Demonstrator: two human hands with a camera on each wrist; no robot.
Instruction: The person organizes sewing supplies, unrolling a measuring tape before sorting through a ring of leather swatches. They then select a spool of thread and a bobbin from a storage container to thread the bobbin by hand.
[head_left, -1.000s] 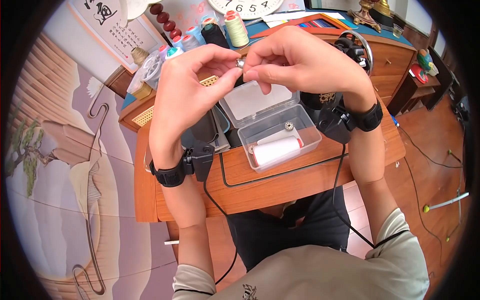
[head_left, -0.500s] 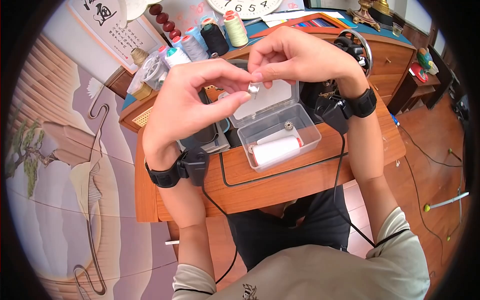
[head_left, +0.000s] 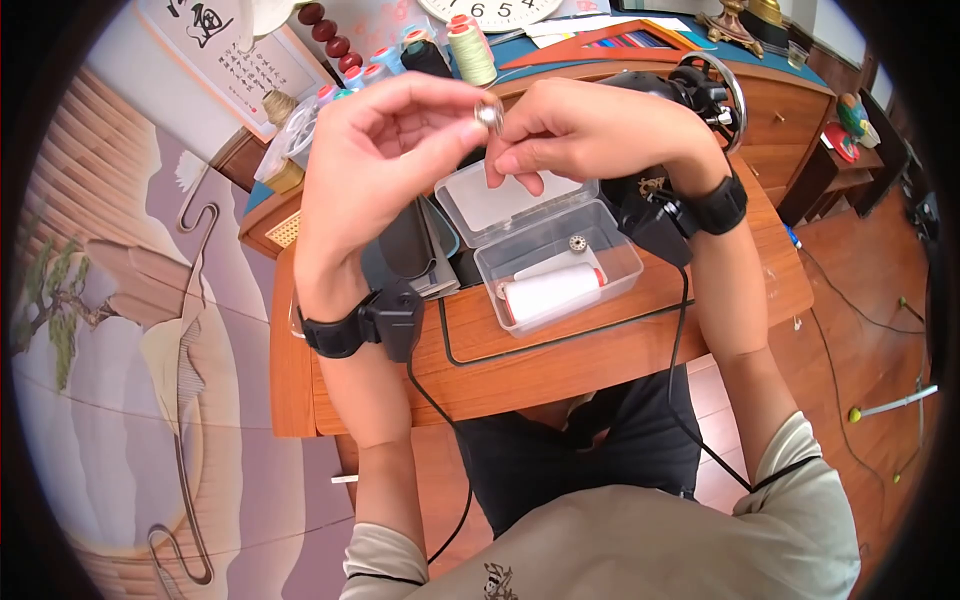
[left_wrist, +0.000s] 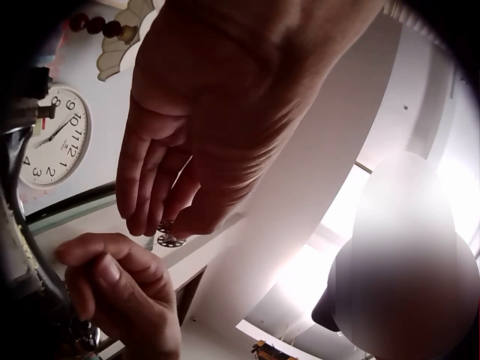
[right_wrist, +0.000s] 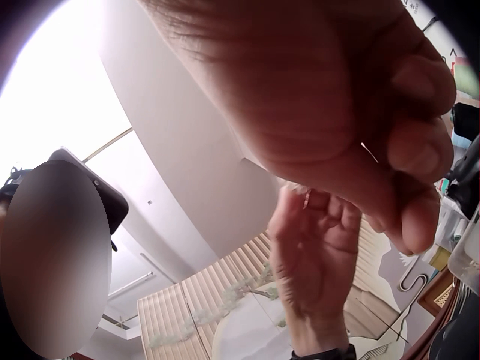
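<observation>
Thumb and fingertips of my left hand [head_left: 375, 160] pinch a small metal bobbin [head_left: 487, 116], raised above the desk. In the left wrist view its holed rim [left_wrist: 172, 241] shows at the fingertips. Close beside it is my right hand [head_left: 600, 130], fingers curled and thumb pressed to the index finger; I cannot tell whether a thin thread lies between them. Below both hands stands an open clear plastic box [head_left: 615, 284], lid tipped back. It contains a white thread spool [head_left: 552, 293] lying on its side and another metal bobbin [head_left: 577, 243].
The box stands on a wooden desk [head_left: 400, 395]. Several thread cones, among them a pale green one [head_left: 471, 52], line the back. A dark folded item [head_left: 435, 262] lies left of the box. A sewing machine handwheel [head_left: 735, 100] is at the back right.
My left hand first lowered with the bobbin, then rose again. The right hand has shifted around the bobbin and now sits lower, at its right side.
</observation>
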